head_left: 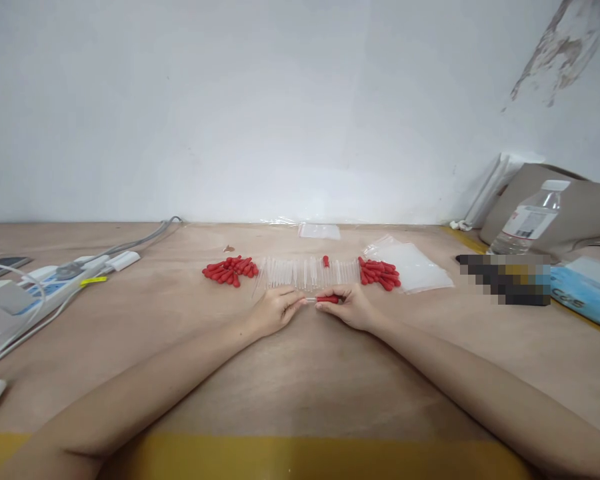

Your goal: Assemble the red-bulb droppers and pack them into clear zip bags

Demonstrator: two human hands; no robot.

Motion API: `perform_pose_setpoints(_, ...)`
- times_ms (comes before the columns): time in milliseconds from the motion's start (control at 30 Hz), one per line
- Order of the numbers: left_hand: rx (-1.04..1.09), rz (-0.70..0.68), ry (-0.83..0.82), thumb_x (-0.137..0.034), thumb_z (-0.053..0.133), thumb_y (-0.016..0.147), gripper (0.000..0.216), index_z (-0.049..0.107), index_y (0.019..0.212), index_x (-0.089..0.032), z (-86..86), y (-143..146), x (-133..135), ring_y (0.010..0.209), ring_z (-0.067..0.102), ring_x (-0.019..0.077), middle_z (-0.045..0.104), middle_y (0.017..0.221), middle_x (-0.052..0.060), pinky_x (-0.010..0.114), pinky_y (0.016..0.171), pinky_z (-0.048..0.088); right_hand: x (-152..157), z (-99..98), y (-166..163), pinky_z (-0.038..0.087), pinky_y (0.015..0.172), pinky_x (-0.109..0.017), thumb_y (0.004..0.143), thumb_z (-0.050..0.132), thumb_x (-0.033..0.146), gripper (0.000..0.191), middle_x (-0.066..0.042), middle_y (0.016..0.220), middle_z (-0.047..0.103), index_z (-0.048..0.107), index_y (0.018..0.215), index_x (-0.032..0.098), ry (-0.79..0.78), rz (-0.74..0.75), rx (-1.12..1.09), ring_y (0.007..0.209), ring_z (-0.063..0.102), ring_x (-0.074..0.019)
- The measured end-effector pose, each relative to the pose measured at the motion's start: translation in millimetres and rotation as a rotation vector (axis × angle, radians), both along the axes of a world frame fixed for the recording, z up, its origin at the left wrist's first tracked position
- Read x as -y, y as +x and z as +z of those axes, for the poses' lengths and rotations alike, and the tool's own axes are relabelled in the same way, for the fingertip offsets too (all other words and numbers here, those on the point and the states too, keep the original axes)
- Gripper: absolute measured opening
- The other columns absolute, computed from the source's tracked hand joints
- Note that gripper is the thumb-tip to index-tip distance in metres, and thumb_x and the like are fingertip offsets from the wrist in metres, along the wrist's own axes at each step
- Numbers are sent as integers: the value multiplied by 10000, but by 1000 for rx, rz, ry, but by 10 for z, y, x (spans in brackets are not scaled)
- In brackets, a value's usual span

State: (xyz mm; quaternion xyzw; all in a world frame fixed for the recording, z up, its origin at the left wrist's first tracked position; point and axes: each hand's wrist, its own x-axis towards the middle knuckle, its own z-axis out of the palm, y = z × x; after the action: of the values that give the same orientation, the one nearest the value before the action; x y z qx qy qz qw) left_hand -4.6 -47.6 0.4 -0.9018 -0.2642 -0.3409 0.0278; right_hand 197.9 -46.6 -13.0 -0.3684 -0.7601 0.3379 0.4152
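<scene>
My left hand (280, 309) pinches a thin clear dropper tube (311, 299), mostly hidden by the fingers. Facing it, my right hand (349, 305) grips a red rubber bulb (327, 300) between thumb and fingers. Tube and bulb meet end to end in one line; how far the tube sits inside the bulb I cannot tell. Just beyond my hands lies a row of clear tubes (293, 272), side by side. Among them one tube carries a red bulb (326, 261) at its far end. Piles of loose red bulbs flank the row, one on the left (229, 271) and another on the right (380, 273).
Clear plastic bags (420, 268) lie right of the bulbs, and a small bag (320, 231) rests near the wall. At left is a power strip (45, 293) with cables. A water bottle (530, 217) and a blue packet (587, 297) stand at right.
</scene>
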Motion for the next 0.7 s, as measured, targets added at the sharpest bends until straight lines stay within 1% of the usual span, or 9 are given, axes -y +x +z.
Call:
perform_pose_setpoints(167, -19, 8, -29, -234, 385, 880, 259, 628, 875, -144, 5, -1, -11, 616, 520, 113, 569, 678, 38, 219, 589, 430, -13, 22, -13, 502, 650, -278, 702, 618, 333, 215, -37, 800, 689, 679, 828, 170, 18, -6, 23, 726, 625, -167)
perform_pose_setpoints(267, -14, 21, -66, -250, 389, 881, 255, 625, 903, -154, 1, -5, -27, 625, 530, 112, 583, 695, 34, 219, 596, 432, -42, 22, 9, 495, 673, -288, 689, 635, 346, 239, -36, 826, 682, 677, 860, 185, -3, 59, 18, 745, 618, -165)
perform_pose_setpoints(367, 13, 47, -116, -281, 393, 880, 257, 616, 926, -163, 9, -15, -29, 641, 538, 117, 590, 711, 31, 229, 612, 438, -75, 59, 40, 485, 698, -294, 666, 655, 368, 287, -38, 822, 664, 659, 882, 180, -23, 66, -77, 756, 607, -155)
perform_pose_setpoints(433, 30, 74, -130, -307, 412, 869, 270, 575, 1032, -166, 26, -32, -26, 766, 552, 144, 604, 835, 53, 263, 702, 443, -123, 132, 78, 482, 669, -285, 653, 661, 389, 330, -30, 775, 650, 618, 898, 170, -91, 27, -181, 706, 599, -139)
perform_pose_setpoints(500, 52, 150, -112, -321, 411, 865, 326, 506, 1137, -169, 48, -63, -36, 932, 515, 182, 579, 1003, 77, 321, 817, 406, -225, 245, 142, 471, 590, -258, 656, 647, 422, 350, -13, 713, 635, 566, 886, 171, -159, -43, -267, 612, 578, -114)
perform_pose_setpoints(567, 87, 289, -82, -323, 392, 867, 332, 490, 1149, -176, 69, -110, -75, 999, 471, 205, 551, 1070, 78, 362, 863, 361, -389, 374, 225, 440, 522, -229, 681, 607, 456, 331, -4, 668, 622, 534, 836, 173, -158, -149, -275, 536, 540, -93)
perform_pose_setpoints(633, 114, 449, -59, -335, 414, 851, 296, 536, 1074, -183, 87, -170, -143, 984, 461, 219, 558, 1033, 69, 375, 852, 346, -599, 473, 293, 428, 515, -221, 705, 573, 463, 306, -11, 644, 622, 539, 784, 170, -134, -272, -168, 517, 523, -90)
perform_pose_setpoints(700, 109, 600, -49, -348, 472, 812, 260, 577, 988, -188, 100, -240, -223, 958, 459, 236, 566, 969, 67, 379, 825, 343, -815, 506, 309, 432, 522, -232, 728, 528, 473, 312, -39, 684, 648, 560, 780, 167, -130, -452, 13, 537, 545, -109)
